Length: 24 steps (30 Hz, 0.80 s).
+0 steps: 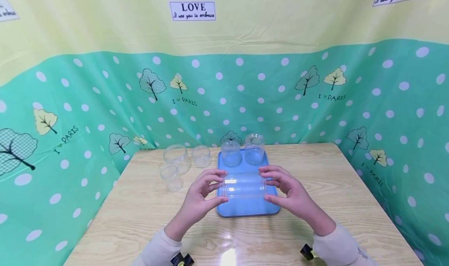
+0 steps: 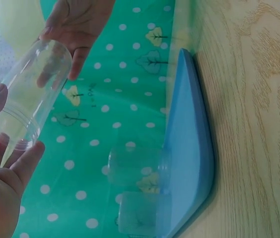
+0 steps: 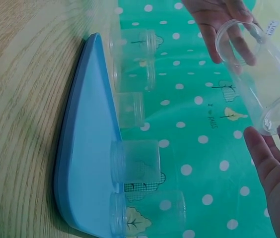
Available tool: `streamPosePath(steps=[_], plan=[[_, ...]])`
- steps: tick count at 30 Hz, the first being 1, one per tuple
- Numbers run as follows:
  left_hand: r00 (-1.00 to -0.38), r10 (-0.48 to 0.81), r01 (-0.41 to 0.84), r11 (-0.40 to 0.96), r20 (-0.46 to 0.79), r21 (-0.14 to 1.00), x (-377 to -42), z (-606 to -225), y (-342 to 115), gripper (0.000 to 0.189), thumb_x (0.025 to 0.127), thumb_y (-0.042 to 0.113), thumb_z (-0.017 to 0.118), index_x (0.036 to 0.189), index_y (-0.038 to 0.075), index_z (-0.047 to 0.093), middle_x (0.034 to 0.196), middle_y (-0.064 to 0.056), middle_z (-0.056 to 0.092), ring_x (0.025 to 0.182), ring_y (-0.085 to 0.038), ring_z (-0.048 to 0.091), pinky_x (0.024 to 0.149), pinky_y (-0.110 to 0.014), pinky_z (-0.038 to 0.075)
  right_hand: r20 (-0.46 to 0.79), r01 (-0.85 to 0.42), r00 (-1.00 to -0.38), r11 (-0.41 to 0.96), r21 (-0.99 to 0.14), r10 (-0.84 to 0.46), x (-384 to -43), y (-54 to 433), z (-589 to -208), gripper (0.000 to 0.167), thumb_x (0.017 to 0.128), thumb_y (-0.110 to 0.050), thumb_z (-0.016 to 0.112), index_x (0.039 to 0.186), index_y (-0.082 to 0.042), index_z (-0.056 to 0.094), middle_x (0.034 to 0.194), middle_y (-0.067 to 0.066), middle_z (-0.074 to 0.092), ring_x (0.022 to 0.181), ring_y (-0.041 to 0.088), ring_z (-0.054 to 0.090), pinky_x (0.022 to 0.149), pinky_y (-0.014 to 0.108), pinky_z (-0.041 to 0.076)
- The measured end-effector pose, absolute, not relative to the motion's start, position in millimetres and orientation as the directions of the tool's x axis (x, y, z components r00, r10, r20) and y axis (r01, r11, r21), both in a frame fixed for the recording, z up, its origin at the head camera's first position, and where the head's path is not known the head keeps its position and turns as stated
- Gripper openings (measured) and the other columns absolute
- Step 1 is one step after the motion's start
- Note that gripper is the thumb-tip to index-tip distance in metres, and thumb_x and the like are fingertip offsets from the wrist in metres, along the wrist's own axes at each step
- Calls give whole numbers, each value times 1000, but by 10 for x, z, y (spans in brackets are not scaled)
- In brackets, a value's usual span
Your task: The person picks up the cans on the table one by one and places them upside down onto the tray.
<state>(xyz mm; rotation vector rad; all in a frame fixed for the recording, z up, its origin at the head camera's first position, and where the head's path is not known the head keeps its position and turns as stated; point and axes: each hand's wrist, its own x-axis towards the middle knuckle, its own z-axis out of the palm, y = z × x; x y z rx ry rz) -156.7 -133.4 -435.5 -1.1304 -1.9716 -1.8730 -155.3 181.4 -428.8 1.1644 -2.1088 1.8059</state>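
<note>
A tall clear plastic jar [image 1: 244, 186] lies sideways in the air over the blue tray [image 1: 245, 209]. My left hand [image 1: 200, 196] grips its left end between thumb and fingers. At the opposite end, my right hand [image 1: 289, 190] holds it the same way. In the left wrist view, the jar [image 2: 33, 91] hangs well apart from the tray. Two clear jars stand upright at the tray's back, a shorter one [image 1: 230, 155] on the left and a taller one [image 1: 254, 151] on the right. No contents show in the held jar.
Left of the tray, three more clear jars stand on the wooden table [image 1: 140, 219]: a wide one [image 1: 177, 159], a small one [image 1: 201, 157] behind, and a narrow one [image 1: 172, 179] in front. A green and yellow printed curtain [image 1: 224, 87] encloses the table's back and sides.
</note>
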Motion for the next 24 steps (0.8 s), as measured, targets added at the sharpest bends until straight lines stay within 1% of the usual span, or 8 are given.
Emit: streamPosePath(steps=[3, 5, 7, 12, 16, 18, 20, 24], plan=[[-692, 385, 632, -86, 611, 770, -1570, -4355, -1328, 46, 80, -14, 79, 121, -8, 57, 140, -23, 52, 133, -29, 55, 104, -41, 54, 552, -613, -701, -13, -790, -452, -1547, 1815, -4296, 53, 85, 14, 74, 134, 5, 57, 148, 21, 47, 137, 18, 51, 107, 28, 52], [-692, 384, 633, -85, 611, 770, -1570, -4353, -1325, 46, 80, -14, 79, 120, -11, 56, 140, -23, 52, 132, -29, 55, 104, -41, 54, 559, -617, -699, -19, -787, -446, -1546, 1816, -4304, 52, 85, 14, 75, 133, 0, 60, 147, 21, 47, 137, 19, 52, 107, 28, 52], [-694, 383, 632, -81, 610, 771, -1568, -4352, -1323, 47, 80, -13, 79, 120, -10, 57, 140, -23, 53, 132, -29, 55, 104, -41, 55, 576, -631, -687, -31, -776, -443, -1546, 1814, -4313, 52, 85, 15, 74, 132, -4, 62, 147, 23, 47, 137, 20, 52, 107, 28, 52], [-698, 383, 630, -75, 605, 773, -1553, -4341, -1327, 47, 80, -13, 79, 122, -3, 59, 140, -23, 53, 132, -29, 55, 104, -40, 55, 614, -661, -657, -58, -748, -437, -1541, 1807, -4316, 53, 84, 17, 73, 130, -6, 64, 145, 26, 47, 137, 21, 52, 106, 27, 52], [-704, 382, 626, -63, 598, 777, -1549, -4330, -1335, 47, 81, -12, 79, 122, -6, 58, 141, -21, 53, 133, -28, 55, 104, -41, 55, 621, -667, -654, -57, -743, -433, -1545, 1801, -4314, 53, 83, 17, 74, 130, -7, 64, 145, 26, 48, 136, 22, 52, 106, 27, 52], [-706, 380, 627, -58, 598, 777, -1550, -4327, -1339, 47, 81, -12, 79, 122, -4, 59, 141, -21, 53, 133, -27, 55, 104, -43, 54, 626, -673, -648, -59, -737, -434, -1551, 1798, -4314, 54, 83, 17, 74, 131, -7, 63, 144, 26, 47, 136, 23, 52, 106, 27, 52], [-707, 379, 626, -60, 598, 778, -1552, -4325, -1338, 47, 81, -12, 79, 122, -6, 59, 141, -21, 53, 133, -28, 55, 104, -44, 54, 635, -681, -637, -65, -729, -437, -1554, 1794, -4314, 56, 82, 18, 74, 132, -6, 62, 144, 27, 47, 137, 24, 52, 107, 27, 52], [-711, 375, 621, -63, 595, 782, -1553, -4329, -1335, 48, 81, -12, 80, 123, 1, 61, 140, -21, 53, 133, -28, 55, 103, -45, 54, 633, -680, -637, -66, -730, -440, -1543, 1786, -4319, 58, 82, 18, 75, 133, -5, 61, 145, 27, 46, 136, 23, 51, 108, 27, 51]])
